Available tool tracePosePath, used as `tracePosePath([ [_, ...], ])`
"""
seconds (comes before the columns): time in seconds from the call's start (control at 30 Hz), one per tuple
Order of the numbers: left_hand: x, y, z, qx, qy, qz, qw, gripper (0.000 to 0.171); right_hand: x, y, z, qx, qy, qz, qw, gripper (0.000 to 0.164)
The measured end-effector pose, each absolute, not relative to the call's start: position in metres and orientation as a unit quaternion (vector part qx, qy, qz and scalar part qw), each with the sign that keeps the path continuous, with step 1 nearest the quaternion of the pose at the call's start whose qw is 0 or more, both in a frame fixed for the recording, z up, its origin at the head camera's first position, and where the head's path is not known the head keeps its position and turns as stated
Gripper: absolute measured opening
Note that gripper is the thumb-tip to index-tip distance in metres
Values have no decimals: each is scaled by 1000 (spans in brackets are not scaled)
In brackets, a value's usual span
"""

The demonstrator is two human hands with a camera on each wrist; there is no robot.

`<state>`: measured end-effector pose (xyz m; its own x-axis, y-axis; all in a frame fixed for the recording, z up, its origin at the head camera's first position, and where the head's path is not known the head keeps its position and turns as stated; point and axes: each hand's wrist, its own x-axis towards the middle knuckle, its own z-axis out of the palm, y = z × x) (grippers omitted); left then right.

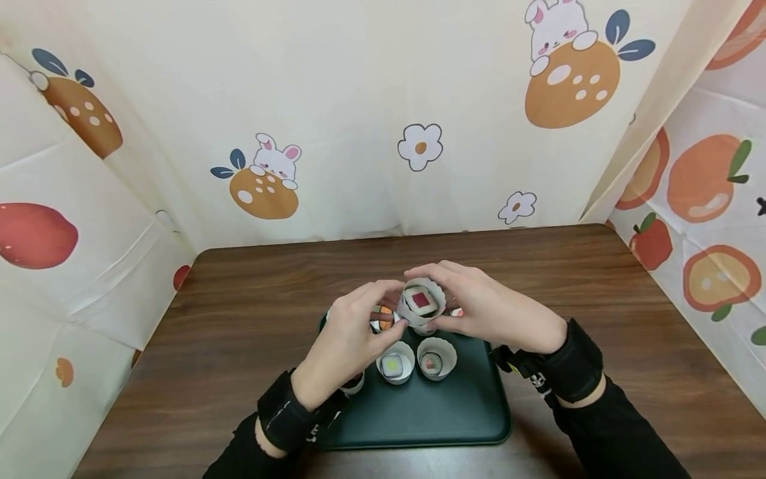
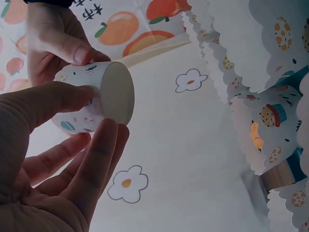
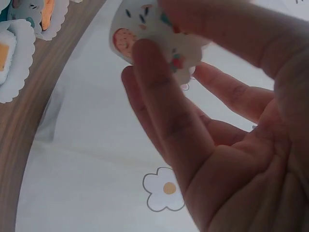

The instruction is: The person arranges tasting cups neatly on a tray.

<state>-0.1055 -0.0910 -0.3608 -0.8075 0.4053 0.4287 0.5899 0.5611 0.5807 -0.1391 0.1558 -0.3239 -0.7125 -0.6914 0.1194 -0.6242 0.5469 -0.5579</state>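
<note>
Both hands hold a white paper baking cup [image 1: 439, 307] with a scalloped rim and printed decorations, raised over the far part of the tray. Inside it sits a white sushi-like block [image 1: 420, 300] with a dark red square centre. My left hand [image 1: 359, 326] grips the cup from the left; in the left wrist view its thumb lies on the cup's side [image 2: 118, 92] and its fingers come from below. From the right, my right hand [image 1: 475, 303] grips the same cup, thumb near and fingers at the far side. Several filled cups on the tray are partly hidden behind the hands.
A dark green tray [image 1: 443, 419] lies on the brown wooden table [image 1: 239, 372]. On it, one cup [image 1: 409, 357] holds a block with a yellow-green centre, and another cup [image 1: 450, 354] holds a block with a pinkish centre. Printed curtains [image 1: 359, 100] surround the table.
</note>
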Motion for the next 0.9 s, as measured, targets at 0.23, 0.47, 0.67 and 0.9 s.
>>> tracePosePath([
  [0.23, -106, -94, -359, -278, -877, -379, 98, 64, -137, 156, -324, -371, 862, -336, 78, 73],
  [0.47, -106, -96, -361, -286, -863, -406, 89, 71, -137, 156, -324, -364, 853, -367, 69, 63],
  [0.67, -107, -96, -362, -285, -856, -424, 76, 71, -137, 156, -327, -369, 843, -391, 33, 41],
  [0.9, -108, -96, -362, -289, -866, -401, 80, 72, -137, 156, -333, -402, 828, -391, -2, 30],
])
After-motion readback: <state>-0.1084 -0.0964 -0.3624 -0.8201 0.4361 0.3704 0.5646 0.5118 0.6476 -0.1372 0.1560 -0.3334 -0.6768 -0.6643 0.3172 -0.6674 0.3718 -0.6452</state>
